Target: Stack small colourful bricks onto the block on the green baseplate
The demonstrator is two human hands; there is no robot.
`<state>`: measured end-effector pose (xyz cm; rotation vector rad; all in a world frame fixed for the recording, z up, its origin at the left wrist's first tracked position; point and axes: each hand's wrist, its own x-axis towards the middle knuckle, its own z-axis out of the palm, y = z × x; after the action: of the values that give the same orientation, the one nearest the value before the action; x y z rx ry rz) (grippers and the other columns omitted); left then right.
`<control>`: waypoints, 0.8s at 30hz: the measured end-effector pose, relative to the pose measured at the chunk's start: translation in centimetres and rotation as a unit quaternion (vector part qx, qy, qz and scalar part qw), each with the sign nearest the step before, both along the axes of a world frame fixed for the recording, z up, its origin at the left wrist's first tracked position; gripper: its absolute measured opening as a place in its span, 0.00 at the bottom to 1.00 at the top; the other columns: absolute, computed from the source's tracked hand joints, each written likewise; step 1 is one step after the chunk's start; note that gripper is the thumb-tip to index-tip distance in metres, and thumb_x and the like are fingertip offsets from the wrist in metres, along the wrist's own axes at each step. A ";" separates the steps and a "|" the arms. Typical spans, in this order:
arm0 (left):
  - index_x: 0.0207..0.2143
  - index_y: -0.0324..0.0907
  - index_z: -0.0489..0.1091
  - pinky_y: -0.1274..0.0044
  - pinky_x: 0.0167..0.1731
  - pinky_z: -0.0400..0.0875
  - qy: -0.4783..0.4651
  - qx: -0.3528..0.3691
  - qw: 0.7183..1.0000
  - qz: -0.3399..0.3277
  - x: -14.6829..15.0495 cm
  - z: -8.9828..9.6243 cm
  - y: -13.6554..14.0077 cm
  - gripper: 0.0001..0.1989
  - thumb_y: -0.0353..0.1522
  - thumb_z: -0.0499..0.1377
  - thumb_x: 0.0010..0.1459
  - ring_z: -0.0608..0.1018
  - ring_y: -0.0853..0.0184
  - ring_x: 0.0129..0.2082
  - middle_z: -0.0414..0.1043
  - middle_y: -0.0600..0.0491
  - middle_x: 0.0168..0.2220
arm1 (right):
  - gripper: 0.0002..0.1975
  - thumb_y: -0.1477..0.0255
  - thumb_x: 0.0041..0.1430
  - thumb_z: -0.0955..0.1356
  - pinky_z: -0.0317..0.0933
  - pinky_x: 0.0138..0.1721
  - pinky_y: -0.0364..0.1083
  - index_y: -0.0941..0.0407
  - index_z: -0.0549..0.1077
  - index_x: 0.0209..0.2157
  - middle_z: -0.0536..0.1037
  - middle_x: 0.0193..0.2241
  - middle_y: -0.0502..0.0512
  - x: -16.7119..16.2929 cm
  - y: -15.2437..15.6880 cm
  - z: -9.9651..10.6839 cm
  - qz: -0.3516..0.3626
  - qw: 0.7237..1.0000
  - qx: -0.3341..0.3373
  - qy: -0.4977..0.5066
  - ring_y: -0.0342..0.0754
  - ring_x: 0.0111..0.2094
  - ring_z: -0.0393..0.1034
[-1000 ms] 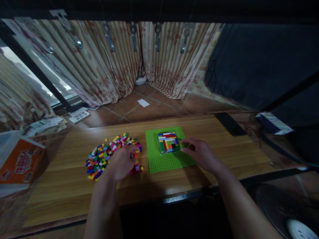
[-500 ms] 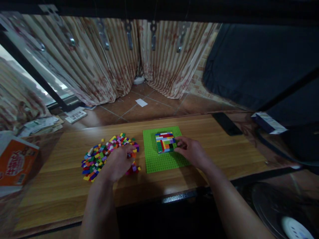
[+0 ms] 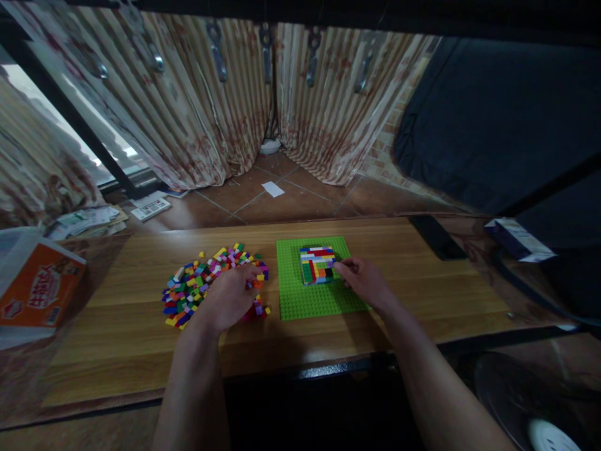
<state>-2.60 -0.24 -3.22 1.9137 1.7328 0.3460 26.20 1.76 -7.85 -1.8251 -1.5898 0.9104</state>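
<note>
My left hand (image 3: 232, 295) rests over the near right part of a pile of small coloured toy bricks (image 3: 195, 285). Its fingers are bent but apart, with the tips beside a yellow brick (image 3: 260, 277); the hand partly hides the bricks under it. A green baseplate (image 3: 300, 305) lies to the right of the pile. On it sits a flat, roughly square build of many-coloured bricks (image 3: 317, 264). My right hand (image 3: 366, 282) is at the right edge of this build, thumb and forefinger pinched together. Whatever is between those fingertips is too small to make out.
All this lies on a long wooden table (image 3: 136, 363). A black phone (image 3: 436, 237) lies at its far right. An orange and white box (image 3: 42, 291) stands off the left end, near some papers (image 3: 87, 220). Striped curtains (image 3: 197, 106) hang behind.
My right hand's thumb and forefinger have closed together at the build's right edge. My left hand stays over the pile. The view has shifted slightly.
</note>
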 end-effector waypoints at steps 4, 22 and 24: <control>0.46 0.42 0.73 0.73 0.42 0.70 0.001 -0.003 1.000 -0.005 0.1 0.0 0.0 0.20 0.26 0.55 0.49 0.79 0.60 0.42 0.78 0.49 0.42 | 0.19 0.56 0.54 0.66 0.59 0.26 0.45 0.59 0.74 0.34 0.77 0.26 0.57 -0.1 0.2 -0.3 -0.007 1.000 -0.003 -0.022 0.46 0.23 0.69; 0.52 0.40 0.70 0.76 0.44 0.70 0.053 -0.020 0.998 -0.036 0.7 -0.6 -0.2 0.21 0.28 0.54 0.54 0.78 0.62 0.43 0.77 0.49 0.44 | 0.16 0.57 0.54 0.67 0.55 0.25 0.44 0.56 0.73 0.26 0.74 0.20 0.53 -0.6 0.0 -1.0 -0.027 0.999 0.022 -0.033 0.45 0.22 0.67; 0.49 0.42 0.71 0.76 0.44 0.70 0.052 -0.014 0.998 -0.043 1.0 -0.7 -0.2 0.20 0.28 0.54 0.54 0.78 0.63 0.43 0.77 0.49 0.43 | 0.17 0.57 0.56 0.65 0.55 0.26 0.44 0.56 0.73 0.26 0.75 0.20 0.53 -0.9 -0.2 -0.9 -0.022 0.998 0.032 -0.058 0.45 0.23 0.68</control>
<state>-1.58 -0.47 -3.90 2.0108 1.7048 0.1920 25.31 1.53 -8.80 -1.8892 -1.6225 0.7376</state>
